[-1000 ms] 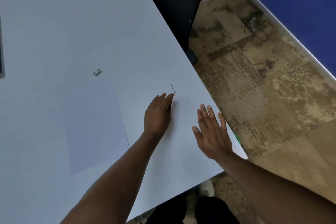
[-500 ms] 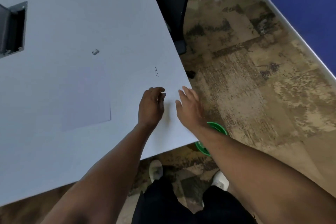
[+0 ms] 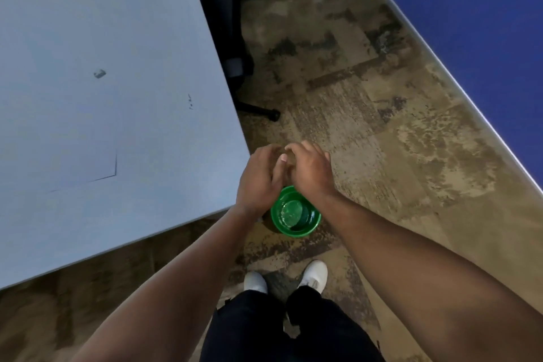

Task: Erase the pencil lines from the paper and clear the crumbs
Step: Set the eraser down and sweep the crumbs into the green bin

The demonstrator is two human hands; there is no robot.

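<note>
- The white sheet of paper [image 3: 73, 138] lies flat on the pale grey worktop [image 3: 147, 23], a few dark crumbs [image 3: 190, 101] left near its edge.
- Both hands have left the worktop: left hand [image 3: 260, 178] and right hand [image 3: 311, 170] now meet above the round green plastic bin [image 3: 295, 214], fingers loosely curled together; likely dropping gathered crumbs.

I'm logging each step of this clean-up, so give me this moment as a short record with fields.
surface: pale grey table
paper: white sheet lying flat on the table
eraser: small grey block on the table beyond the sheet
crumbs: a few dark specks near the table's right edge
bin: round green plastic container on the floor
hands: left hand and right hand together above the bin, off the table
grip: cannot tell
</note>
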